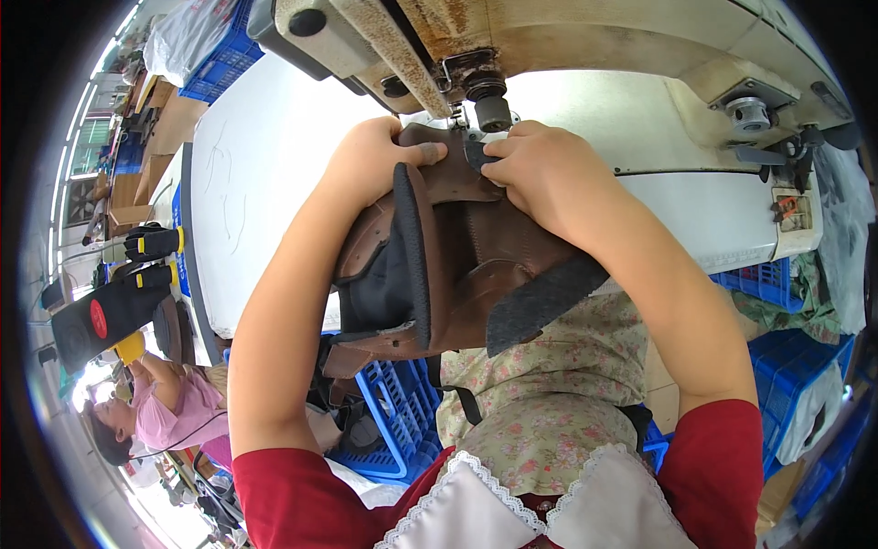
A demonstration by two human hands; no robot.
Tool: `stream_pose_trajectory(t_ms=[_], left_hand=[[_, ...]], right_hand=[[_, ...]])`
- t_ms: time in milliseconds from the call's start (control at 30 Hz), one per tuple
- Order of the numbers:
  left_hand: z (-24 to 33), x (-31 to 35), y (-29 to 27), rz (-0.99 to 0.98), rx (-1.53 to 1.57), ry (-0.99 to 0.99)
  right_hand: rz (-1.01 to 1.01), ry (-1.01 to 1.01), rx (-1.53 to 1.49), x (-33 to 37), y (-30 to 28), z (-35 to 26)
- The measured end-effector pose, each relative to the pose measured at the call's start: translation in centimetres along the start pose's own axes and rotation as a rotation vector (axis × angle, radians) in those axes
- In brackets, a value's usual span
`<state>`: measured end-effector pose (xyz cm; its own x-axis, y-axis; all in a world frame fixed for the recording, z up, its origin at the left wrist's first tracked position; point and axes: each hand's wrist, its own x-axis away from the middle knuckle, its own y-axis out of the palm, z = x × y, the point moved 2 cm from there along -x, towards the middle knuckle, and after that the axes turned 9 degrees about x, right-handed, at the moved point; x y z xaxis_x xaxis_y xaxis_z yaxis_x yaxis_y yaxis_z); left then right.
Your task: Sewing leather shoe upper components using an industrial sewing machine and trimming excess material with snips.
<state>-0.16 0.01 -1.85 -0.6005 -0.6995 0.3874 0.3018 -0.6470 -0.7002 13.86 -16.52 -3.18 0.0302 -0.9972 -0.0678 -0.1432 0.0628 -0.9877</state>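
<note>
pass: over white tabletop (251,174), left | block: sewing machine (594,41), ahead

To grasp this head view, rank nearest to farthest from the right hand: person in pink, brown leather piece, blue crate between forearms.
1. Brown leather piece: at the right hand.
2. Blue crate: lower left.
3. Person in pink: far left.
</note>
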Motion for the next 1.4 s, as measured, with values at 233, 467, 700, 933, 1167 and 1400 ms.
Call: stream_pose_trajectory(t_ms=[233, 467, 700, 933, 1167, 1400], left_hand=[[0.4, 0.2, -0.1, 0.003, -0.005, 0.004], [0.0, 0.0, -0.1, 0.004, -0.004, 0.029], [-0.6, -0.9, -0.3, 0.014, 0.057, 0.062], [-1.6, -2.4, -0.1, 0.010, 0.107, 0.111], [-1.5, -2.5, 0.0, 0.016, 0.059, 0.126], [-0.8, -2.2, -0.1, 0.018, 0.132, 0.226]], right_hand=[[0.113, -0.056, -0.075, 0.3, 0.2, 0.3], [0.201, -0.085, -0.146, 0.3, 0.6, 0.7], [0.144, -0.075, -0.129, -0.6, 0.3, 0.9], [0.243, -0.061, -0.106, -1.5, 0.9, 1.7], [0.216, -0.036, -0.138, -1.4, 0.1, 1.5], [0.252, -0.058, -0.122, -1.5, 0.4, 1.8]])
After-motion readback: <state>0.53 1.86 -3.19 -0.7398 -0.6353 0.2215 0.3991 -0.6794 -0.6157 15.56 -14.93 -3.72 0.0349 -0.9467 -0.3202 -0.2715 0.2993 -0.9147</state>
